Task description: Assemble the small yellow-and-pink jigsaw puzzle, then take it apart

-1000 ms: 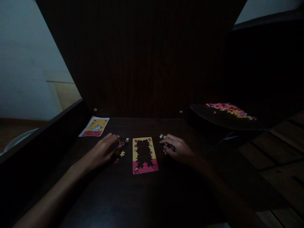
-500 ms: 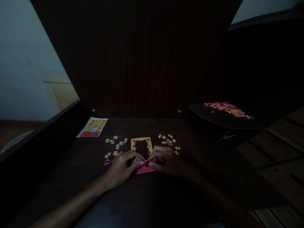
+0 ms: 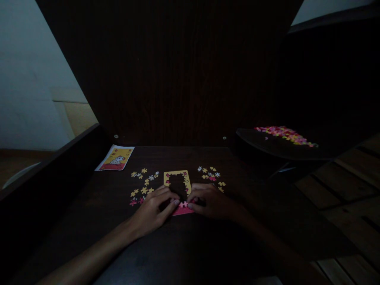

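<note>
A partly assembled jigsaw puzzle (image 3: 185,178) lies on the dark table, its yellow border framing an open middle and its lower part pink. At its pink lower rows, my left hand (image 3: 157,206) is closed, thumb and fingers bent together at the left side of a pink puzzle piece (image 3: 183,204). Facing it, my right hand (image 3: 209,201) pinches at that piece's right side. My fingers cover both sides of the pink rows. Loose puzzle pieces (image 3: 144,190) in yellow, white and pink lie beside my left hand; more loose pieces (image 3: 212,179) lie beyond my right hand.
A printed picture sheet (image 3: 115,158) with a yellow and pink design lies at the table's back left. A dark upright panel (image 3: 178,79) closes the back, and a low side board (image 3: 59,154) runs along the left. Small colourful bits (image 3: 286,134) cover part of a curved surface at right.
My fingertips have parted slightly at the pink rows, so more of the pink piece shows between them. Both hands otherwise stay in place.
</note>
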### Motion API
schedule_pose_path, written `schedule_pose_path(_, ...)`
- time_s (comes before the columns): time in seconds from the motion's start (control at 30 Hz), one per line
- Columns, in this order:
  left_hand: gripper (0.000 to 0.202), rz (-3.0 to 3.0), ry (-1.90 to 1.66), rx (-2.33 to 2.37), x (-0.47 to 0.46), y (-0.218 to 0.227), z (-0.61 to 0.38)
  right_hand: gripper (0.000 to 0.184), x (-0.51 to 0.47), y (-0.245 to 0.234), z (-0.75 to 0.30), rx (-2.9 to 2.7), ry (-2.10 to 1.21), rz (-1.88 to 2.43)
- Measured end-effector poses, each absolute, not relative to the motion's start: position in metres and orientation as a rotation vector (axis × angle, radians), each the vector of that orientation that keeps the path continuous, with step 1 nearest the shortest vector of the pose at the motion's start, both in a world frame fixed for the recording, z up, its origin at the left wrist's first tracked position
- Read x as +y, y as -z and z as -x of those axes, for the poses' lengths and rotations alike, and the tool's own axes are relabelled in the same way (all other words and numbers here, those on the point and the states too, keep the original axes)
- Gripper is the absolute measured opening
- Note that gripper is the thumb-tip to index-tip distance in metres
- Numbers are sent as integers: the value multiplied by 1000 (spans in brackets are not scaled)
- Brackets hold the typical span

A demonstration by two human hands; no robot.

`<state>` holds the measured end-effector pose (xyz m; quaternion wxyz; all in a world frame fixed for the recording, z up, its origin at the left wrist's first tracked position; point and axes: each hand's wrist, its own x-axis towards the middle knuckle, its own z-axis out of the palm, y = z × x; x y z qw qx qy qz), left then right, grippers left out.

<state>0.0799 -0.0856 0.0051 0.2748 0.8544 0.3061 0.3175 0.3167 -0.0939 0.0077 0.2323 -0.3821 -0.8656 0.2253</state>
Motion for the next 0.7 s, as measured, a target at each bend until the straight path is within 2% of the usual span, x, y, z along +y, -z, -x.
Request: schedule_pose_path(0.7,23,-2657,-584,694,-91,6,-77,8,-91,-3,-322,-2465,-596,1147)
